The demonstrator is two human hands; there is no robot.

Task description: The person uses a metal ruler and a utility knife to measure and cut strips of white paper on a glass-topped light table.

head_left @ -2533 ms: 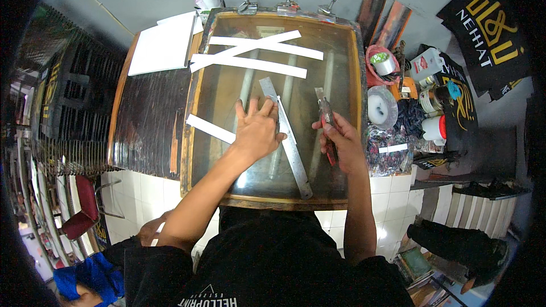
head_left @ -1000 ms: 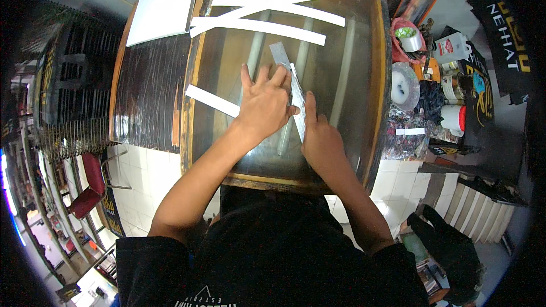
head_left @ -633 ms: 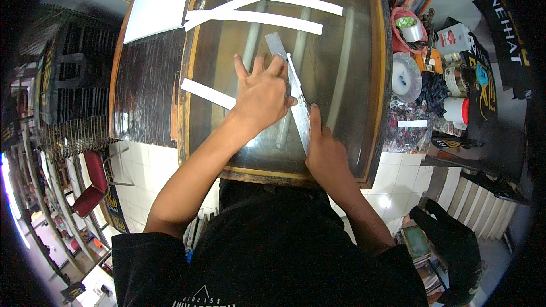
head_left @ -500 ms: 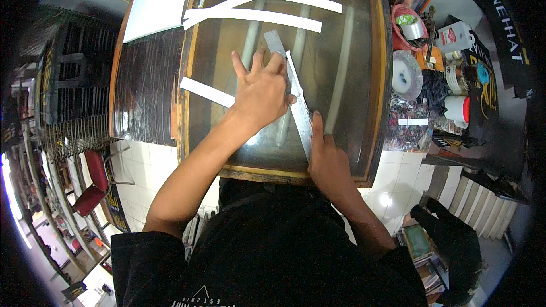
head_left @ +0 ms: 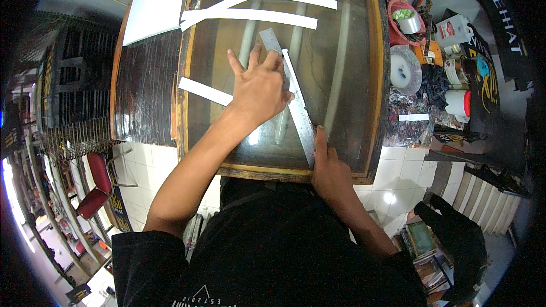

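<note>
A metal ruler (head_left: 300, 118) lies slantwise across the glass top of a wood-framed table (head_left: 227, 169). My left hand (head_left: 259, 88) presses on the upper part of the ruler, its fingers spread. Along the ruler's right edge shows a narrow white strip (head_left: 293, 77), partly covered by the ruler. My right hand (head_left: 331, 162) is closed beside the ruler's lower end, index finger stretched forward. It grips a slim cutter knife (head_left: 310, 116), mostly hidden by the hand; only its thin dark tip shows. Another white strip (head_left: 205, 91) runs under my left wrist.
Several white strips (head_left: 256, 17) lie crossed at the table's far side. White sheets (head_left: 156, 11) are stacked at the far left on a dark surface (head_left: 145, 88). On the right stand a pink basket (head_left: 392, 25), a clear bowl (head_left: 402, 71) and a white tub (head_left: 456, 105). A red chair (head_left: 96, 184) is lower left.
My right hand has slid toward me along the ruler's lower end. The left hand keeps its place on the ruler. The whole view has shifted slightly.
</note>
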